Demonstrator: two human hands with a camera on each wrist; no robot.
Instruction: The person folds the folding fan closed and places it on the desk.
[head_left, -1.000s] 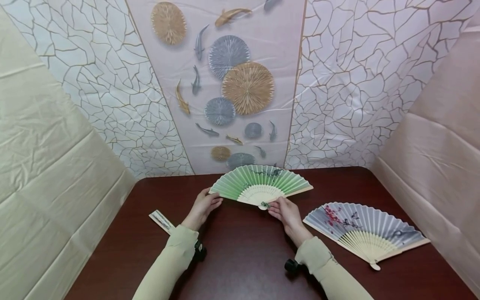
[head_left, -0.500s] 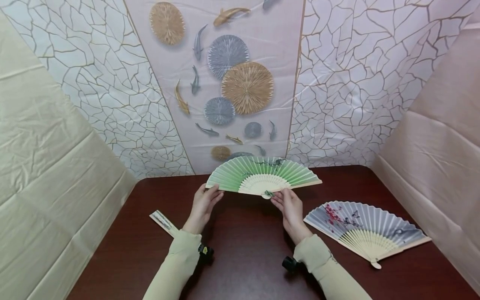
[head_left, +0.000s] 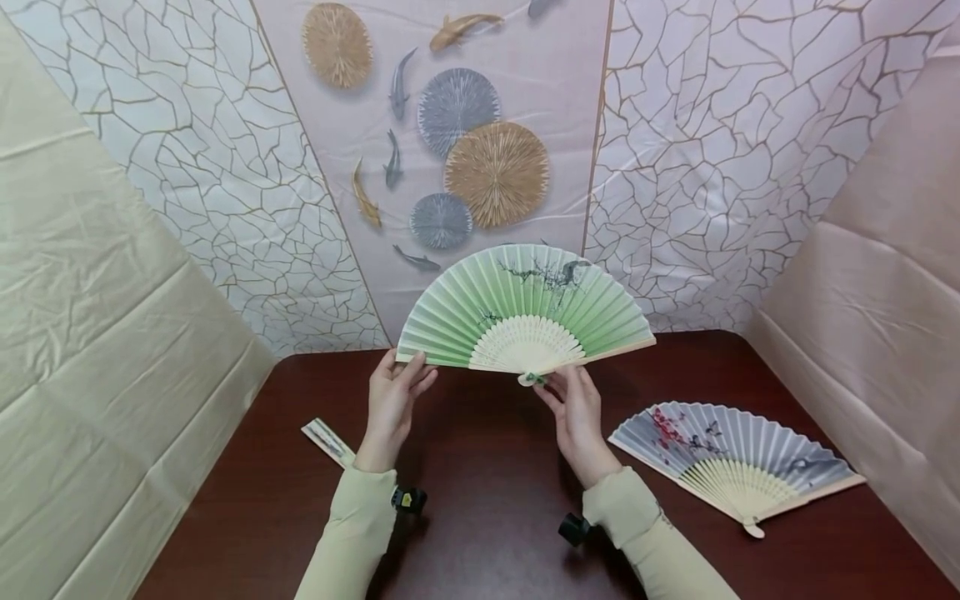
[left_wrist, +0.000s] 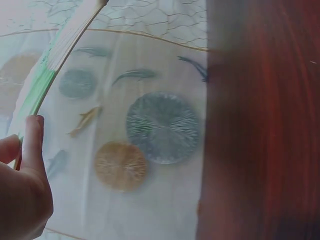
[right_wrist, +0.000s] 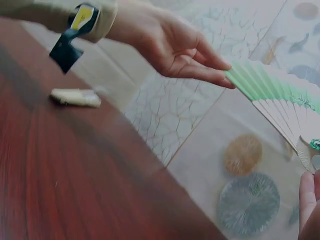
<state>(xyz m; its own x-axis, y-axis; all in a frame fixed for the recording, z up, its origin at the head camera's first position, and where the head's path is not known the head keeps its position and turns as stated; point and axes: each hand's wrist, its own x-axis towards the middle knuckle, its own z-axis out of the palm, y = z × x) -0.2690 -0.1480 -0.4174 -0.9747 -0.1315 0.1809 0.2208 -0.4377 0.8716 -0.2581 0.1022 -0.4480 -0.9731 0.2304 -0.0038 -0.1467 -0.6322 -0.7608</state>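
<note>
A spread folding fan point(head_left: 525, 292), green with a pale ribbed lower part and a dark branch print, is held up above the table in the head view. My left hand point(head_left: 390, 408) pinches its left end between thumb and fingers; the left wrist view shows this hand point(left_wrist: 25, 195) at the fan's edge point(left_wrist: 37, 95). Near the pivot, by a small green knot point(head_left: 532, 378), my right hand point(head_left: 581, 421) grips the fan. In the right wrist view only part of the right hand point(right_wrist: 310, 205) shows, at the lower right.
On the dark red table point(head_left: 480, 517), a spread grey folding fan point(head_left: 735, 462) with red blossoms lies at the right. A narrow pale patterned strip point(head_left: 328, 440) lies left, partly behind the left arm. A patterned cloth point(head_left: 480, 175) hangs behind the table; plain cloths flank it.
Both hands have raised the green fan and tipped its face toward the head camera, so more of its print shows. The grey fan and the pale strip stay in place.
</note>
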